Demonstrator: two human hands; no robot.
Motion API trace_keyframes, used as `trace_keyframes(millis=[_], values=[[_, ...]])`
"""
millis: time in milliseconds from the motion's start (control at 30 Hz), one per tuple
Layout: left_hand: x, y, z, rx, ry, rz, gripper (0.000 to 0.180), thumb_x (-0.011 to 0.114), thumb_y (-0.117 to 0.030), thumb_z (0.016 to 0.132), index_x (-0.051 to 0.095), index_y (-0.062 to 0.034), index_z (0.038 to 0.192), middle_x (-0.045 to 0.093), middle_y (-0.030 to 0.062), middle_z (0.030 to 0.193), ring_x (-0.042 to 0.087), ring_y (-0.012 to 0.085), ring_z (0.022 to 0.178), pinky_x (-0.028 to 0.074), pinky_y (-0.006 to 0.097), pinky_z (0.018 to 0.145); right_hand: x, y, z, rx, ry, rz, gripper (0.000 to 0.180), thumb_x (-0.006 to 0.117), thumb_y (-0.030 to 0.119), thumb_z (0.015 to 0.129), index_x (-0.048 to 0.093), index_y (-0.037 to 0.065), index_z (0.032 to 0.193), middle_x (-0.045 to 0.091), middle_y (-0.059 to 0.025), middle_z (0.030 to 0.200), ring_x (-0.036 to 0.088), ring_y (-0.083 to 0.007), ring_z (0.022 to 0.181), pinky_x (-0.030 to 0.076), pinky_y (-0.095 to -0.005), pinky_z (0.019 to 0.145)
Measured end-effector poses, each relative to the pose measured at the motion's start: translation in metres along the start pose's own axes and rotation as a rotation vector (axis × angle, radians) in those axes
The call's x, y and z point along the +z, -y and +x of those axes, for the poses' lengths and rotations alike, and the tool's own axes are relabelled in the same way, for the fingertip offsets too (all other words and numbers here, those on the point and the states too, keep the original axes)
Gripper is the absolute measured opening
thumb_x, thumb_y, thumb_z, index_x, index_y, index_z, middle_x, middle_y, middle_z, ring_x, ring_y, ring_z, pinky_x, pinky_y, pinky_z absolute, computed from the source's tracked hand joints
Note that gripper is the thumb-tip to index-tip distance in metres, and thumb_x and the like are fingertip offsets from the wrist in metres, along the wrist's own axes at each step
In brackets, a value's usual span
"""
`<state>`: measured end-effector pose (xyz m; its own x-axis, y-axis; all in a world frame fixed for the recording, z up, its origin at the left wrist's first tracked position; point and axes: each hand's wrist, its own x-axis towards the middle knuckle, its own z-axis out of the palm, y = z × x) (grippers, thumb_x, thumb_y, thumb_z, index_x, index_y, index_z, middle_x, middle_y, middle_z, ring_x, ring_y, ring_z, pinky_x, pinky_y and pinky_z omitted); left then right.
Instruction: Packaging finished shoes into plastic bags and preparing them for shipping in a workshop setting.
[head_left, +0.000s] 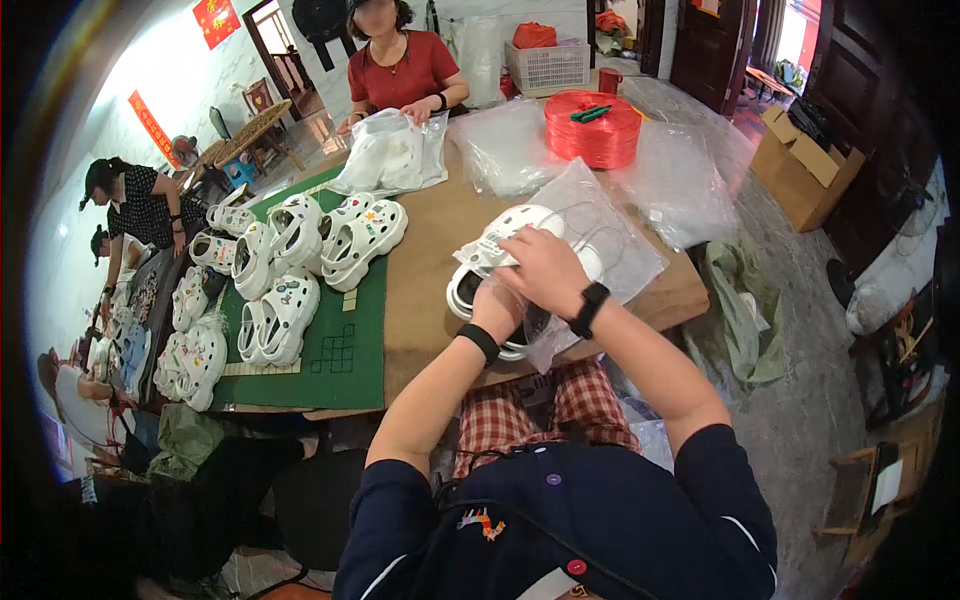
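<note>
On the brown tabletop in front of me a pair of white clogs (461, 290) lies partly inside a clear plastic bag (635, 262). My right hand (545, 266) lies across the upper clog, its bent fingers gripping the bag's film near the heel end. Lower down, my left hand (497, 308) is against the clogs by the bag's mouth; its fingers are hidden under the right hand and the film. A dark band circles each wrist.
Several decorated white clogs (365, 240) stand on a green mat (345, 375) at left. A red twine roll (592, 130) sits among flat clear bags (675, 185). Across the table, a person in red (405, 70) handles bagged clogs (388, 150). An open cardboard box (803, 170) stands at right.
</note>
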<state>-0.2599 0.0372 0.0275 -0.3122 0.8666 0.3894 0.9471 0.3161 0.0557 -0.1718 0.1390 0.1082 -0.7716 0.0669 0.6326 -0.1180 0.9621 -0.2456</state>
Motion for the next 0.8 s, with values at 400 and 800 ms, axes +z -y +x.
trace_keyframes(millis=[400,800], values=[[0.038,0.019,-0.003,-0.026,0.039,-0.262,0.047,0.042,-0.024,0.091,0.045,-0.0052,0.133,0.047,0.0136,0.136,0.039,0.029,0.129,0.033,0.042,0.105,0.039,0.036,0.086,0.029,0.561,-0.21,0.019,0.063,0.02,0.072,0.072,0.008,0.082,0.068,-0.0161,0.087,0.066,-0.032,0.086,0.053,-0.0404,0.074],[0.01,-0.007,-0.002,0.093,0.051,-0.155,0.033,0.055,-0.028,0.086,0.062,-0.0096,0.111,0.064,0.0141,0.108,0.059,0.033,0.102,0.048,0.046,0.082,0.109,0.001,0.121,0.592,0.792,-0.187,0.028,0.071,0.017,0.067,0.074,0.015,0.094,0.07,-0.0064,0.094,0.066,-0.0289,0.088,0.054,-0.0501,0.073]])
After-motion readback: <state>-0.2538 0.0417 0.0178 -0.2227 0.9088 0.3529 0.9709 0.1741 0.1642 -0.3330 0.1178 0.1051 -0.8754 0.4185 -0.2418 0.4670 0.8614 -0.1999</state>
